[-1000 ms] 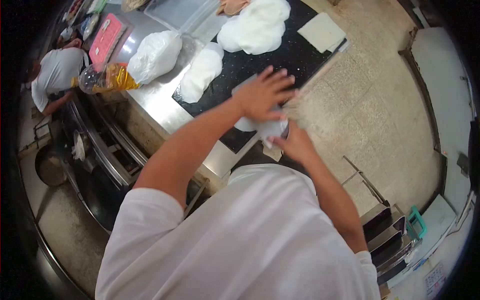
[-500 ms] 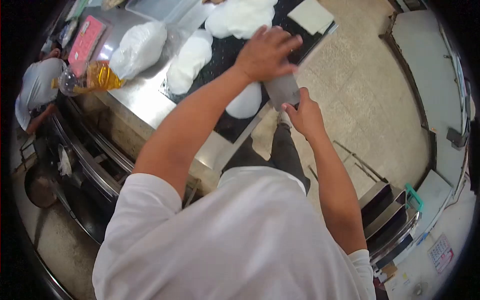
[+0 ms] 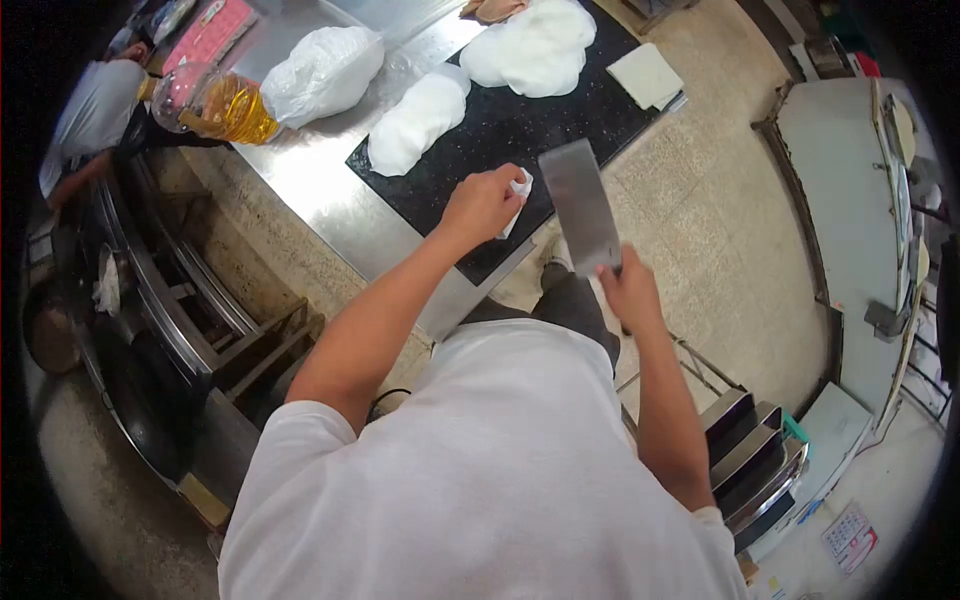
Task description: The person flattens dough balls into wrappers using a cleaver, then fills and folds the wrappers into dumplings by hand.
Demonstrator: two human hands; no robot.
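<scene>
My left hand is closed around a thin, soft piece of white dough, held over the near edge of a black speckled slab. My right hand grips the handle of a cleaver. Its broad grey blade points away from me, beside the slab's right edge and apart from the dough. Farther back on the slab lie a long lump of white dough and a larger white mass. A folded pale cloth rests at the far right corner.
On the steel table stand a white plastic bag, a bottle of yellow oil and a pink package. Another person is at the far left. A dark wok lies left; metal trays stand lower right.
My left hand, spread over the blade before, has moved down-left and closed on the round white piece that lay on the slab. The cleaver has been drawn back toward me, away from the left hand.
</scene>
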